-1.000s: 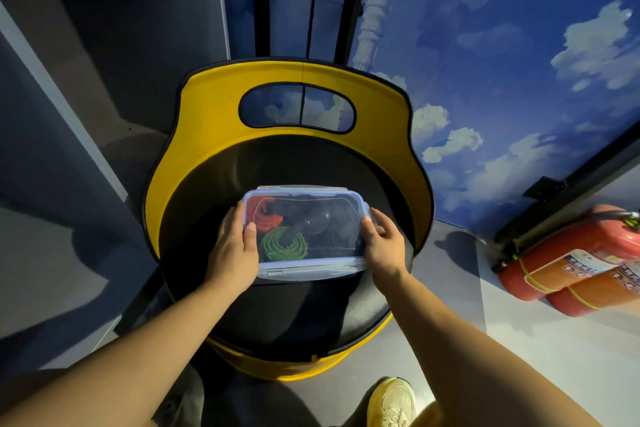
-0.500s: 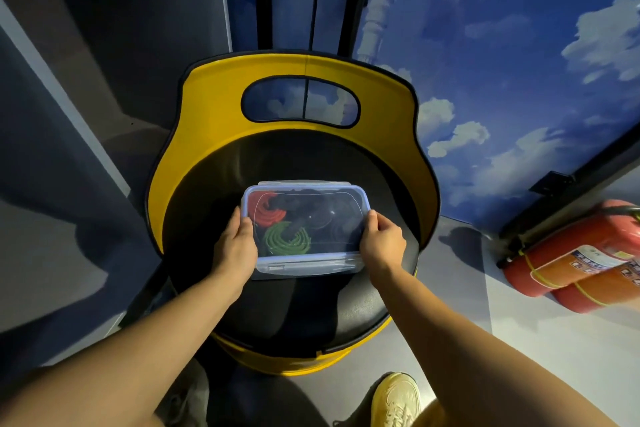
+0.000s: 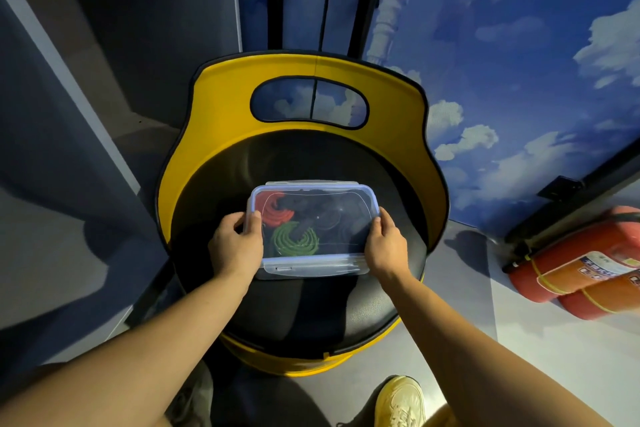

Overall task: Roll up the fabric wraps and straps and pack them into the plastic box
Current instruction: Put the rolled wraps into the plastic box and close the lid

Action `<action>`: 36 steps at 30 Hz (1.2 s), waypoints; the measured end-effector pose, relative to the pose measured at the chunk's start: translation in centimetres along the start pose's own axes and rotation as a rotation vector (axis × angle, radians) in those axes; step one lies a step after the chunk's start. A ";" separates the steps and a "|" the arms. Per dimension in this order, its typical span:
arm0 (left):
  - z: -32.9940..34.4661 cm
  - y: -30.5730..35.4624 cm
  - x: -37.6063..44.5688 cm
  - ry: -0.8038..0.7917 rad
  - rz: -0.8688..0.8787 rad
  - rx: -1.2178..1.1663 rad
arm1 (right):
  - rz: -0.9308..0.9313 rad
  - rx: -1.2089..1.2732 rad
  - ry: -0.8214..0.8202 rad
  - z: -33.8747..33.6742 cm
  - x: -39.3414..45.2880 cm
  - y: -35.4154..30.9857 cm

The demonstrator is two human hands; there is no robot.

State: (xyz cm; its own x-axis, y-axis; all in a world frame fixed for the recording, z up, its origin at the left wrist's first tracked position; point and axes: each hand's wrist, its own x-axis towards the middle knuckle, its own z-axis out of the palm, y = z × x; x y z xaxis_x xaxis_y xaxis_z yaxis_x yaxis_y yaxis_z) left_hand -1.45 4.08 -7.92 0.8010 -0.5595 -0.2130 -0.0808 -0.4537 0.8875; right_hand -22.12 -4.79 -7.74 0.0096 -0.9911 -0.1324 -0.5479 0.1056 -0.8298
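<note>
The plastic box (image 3: 311, 229), lidded over rolled wraps at frame centre on the black seat (image 3: 311, 315), is gripped at its ends by left hand (image 3: 235, 246) and right hand (image 3: 386, 246); latching the side clips seemingly comes next.

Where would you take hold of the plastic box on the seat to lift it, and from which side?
Probably by its two short ends, one hand from each side, as the left hand and right hand do now. The box lies flat on the seat with its lid on and long sides front and back, so a level two-ended grip should keep the rolls from shifting.
</note>
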 end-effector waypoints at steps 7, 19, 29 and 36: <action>0.6 0.0 -1.1 -0.040 -0.089 -0.029 | 0.138 0.206 -0.033 0.7 0.6 0.8; -0.7 -0.9 0.7 -0.184 -0.038 -0.184 | 0.074 0.237 -0.087 0.0 1.4 0.1; -1.3 -1.7 -1.2 -0.147 -0.001 -0.124 | 0.048 0.008 -0.079 -0.6 -0.6 0.6; -1.5 -1.7 1.3 -0.267 -0.007 -0.082 | -0.005 0.012 -0.132 -0.3 -0.1 0.1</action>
State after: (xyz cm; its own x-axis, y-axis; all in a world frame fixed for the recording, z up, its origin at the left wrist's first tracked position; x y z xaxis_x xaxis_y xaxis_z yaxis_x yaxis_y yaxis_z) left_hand 0.67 5.18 -9.11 0.6156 -0.7245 -0.3101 -0.0188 -0.4068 0.9133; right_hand -22.43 -4.71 -7.66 0.1224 -0.9725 -0.1981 -0.5380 0.1027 -0.8367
